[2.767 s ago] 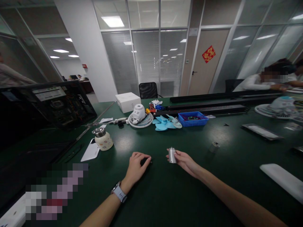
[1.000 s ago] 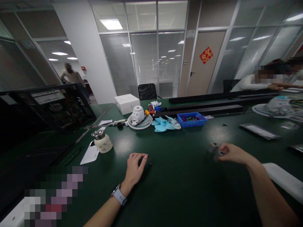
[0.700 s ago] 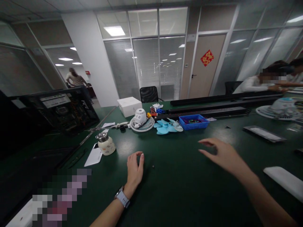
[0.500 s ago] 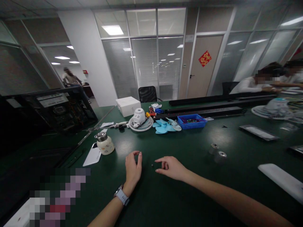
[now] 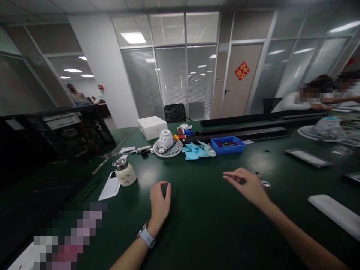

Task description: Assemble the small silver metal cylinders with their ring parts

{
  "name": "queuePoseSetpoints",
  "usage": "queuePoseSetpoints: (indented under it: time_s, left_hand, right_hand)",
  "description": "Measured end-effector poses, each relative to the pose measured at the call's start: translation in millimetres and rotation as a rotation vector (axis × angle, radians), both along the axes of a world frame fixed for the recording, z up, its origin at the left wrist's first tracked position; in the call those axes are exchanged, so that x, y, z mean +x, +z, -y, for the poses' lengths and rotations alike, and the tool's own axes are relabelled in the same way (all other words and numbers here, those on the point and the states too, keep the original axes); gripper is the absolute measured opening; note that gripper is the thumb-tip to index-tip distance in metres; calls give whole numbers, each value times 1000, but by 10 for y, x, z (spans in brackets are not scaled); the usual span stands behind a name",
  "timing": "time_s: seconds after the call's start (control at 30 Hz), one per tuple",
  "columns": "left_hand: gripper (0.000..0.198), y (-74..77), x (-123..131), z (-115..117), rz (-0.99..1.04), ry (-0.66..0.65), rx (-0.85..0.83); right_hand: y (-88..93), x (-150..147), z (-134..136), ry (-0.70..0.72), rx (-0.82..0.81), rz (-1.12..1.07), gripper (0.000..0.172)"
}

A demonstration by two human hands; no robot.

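Note:
My left hand (image 5: 159, 203) rests on the green table (image 5: 202, 225), a watch on its wrist, fingers loosely curled and apart with nothing in them. My right hand (image 5: 247, 185) hovers over the table further right, thumb and forefinger meeting in a pinch that points left. What the pinch holds is too small to make out. Two short metal cylinders (image 5: 265, 183) stand just behind that hand, partly hidden by it.
A cream bottle with a metal lid (image 5: 124, 174) and a white card (image 5: 110, 186) lie left of my hands. Further back are a white fan motor on its grille (image 5: 168, 144), blue fan blades (image 5: 198, 150), a blue tray (image 5: 227, 144) and a white box (image 5: 152, 126). An open computer case (image 5: 67, 131) stands on the left. People sit at the far right.
My right hand set a metal cylinder beside another, came back to a small dark speck by my left hand, then swung right again. The speck no longer shows on the table.

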State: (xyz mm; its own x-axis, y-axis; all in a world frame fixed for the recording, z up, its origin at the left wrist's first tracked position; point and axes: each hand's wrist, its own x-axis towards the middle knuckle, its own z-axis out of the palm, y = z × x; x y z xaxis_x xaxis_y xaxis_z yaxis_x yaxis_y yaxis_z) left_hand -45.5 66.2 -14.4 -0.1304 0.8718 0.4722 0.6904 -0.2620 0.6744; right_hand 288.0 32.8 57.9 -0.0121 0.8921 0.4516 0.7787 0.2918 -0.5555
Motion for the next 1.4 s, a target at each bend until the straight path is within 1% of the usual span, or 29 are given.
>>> queuePoseSetpoints:
  time_s: [0.07,0.1,0.17,0.2,0.27,0.33,0.4,0.67,0.8,0.9,0.97,1.07,1.1,1.13,1.2,1.27,1.33,1.4]
  left_hand:
    - [38,-13,-4,-11,2,1,-4]
    - [39,-21,-6,-17,4,3,-6]
    - [39,-34,-10,-26,6,4,-12]
    - [40,-38,-12,-28,5,4,-15]
    - [40,-37,-13,-25,0,-2,-22]
    - [41,-28,-12,-17,-6,-7,-25]
    - [41,-19,-8,-10,-10,-7,-21]
    - [37,-41,-2,-18,-11,-13,-14]
    - [38,-55,-7,-21,-24,-11,-21]
    - [38,-63,-7,-23,-28,-16,-27]
    - [38,-67,-6,-26,-28,-17,-24]
    - [38,-65,-1,-27,-22,-19,-15]
    - [37,-62,1,-26,-19,-21,-12]
    - [37,-59,3,-23,-17,-23,-10]
    - [36,-51,8,-17,-16,-28,-8]
    - [35,-44,12,-10,-16,-30,-7]
    - [34,-42,15,-6,-15,-35,-6]
    - [33,-47,17,-7,-14,-43,-6]
  right_hand:
    - [10,518,105,-227,53,-14,46]
    - [-24,735,149,-298,53,-23,48]
    - [-144,1050,210,-376,33,-42,50]
    - [-215,1148,227,-390,21,-47,49]
    - [-342,1253,239,-402,-13,-43,47]
    - [-422,1284,233,-407,-59,-33,44]
    - [-455,1291,226,-409,-90,-30,42]
    - [-482,1310,264,-413,-100,-86,41]
    - [-490,1317,246,-421,-114,-22,41]
    - [-490,1344,225,-437,-180,19,43]
    - [-478,1359,215,-431,-210,19,50]
    - [-405,1333,175,-442,-167,73,78]
    - [-363,1308,149,-458,-148,116,85]
    - [-314,1275,115,-478,-146,163,89]
    - [-213,1202,29,-535,-218,251,89]
    - [-137,1142,-70,-586,-357,297,86]
    - [-112,1111,-166,-595,-488,302,79]
    - [-138,1104,-246,-563,-567,290,71]
